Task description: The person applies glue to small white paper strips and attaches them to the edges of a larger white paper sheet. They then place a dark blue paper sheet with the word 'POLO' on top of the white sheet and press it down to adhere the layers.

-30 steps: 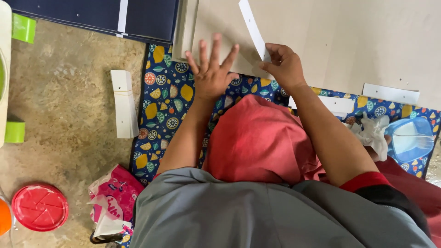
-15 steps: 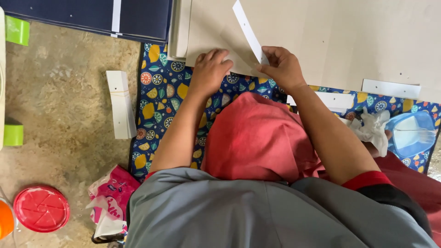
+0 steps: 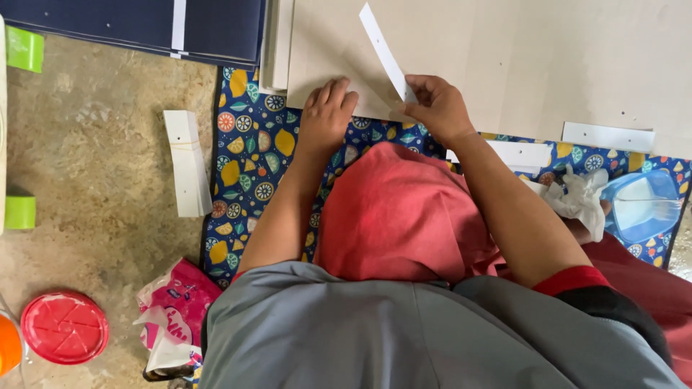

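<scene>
My right hand (image 3: pixel 435 105) pinches the near end of a long white paper strip (image 3: pixel 383 50) that slants up and away over a large beige board (image 3: pixel 504 57). My left hand (image 3: pixel 326 115) rests palm down on the near edge of that board, fingers together, holding nothing. Both forearms reach out over my red-clothed knee (image 3: pixel 404 216). The board lies partly on a dark blue mat (image 3: pixel 252 151) with a fruit pattern.
A bundle of white strips (image 3: pixel 187 162) lies on the stone floor at the left. More white strips (image 3: pixel 607 136) sit right of the board. A blue tub (image 3: pixel 644 204), crumpled cloth (image 3: pixel 577 198), pink bag (image 3: pixel 173 310), red lid (image 3: pixel 63 326) and dark sheets (image 3: pixel 144 25) surround me.
My left hand went from spread fingers to fingers drawn together on the board's edge. My right hand kept hold of the strip and barely shifted.
</scene>
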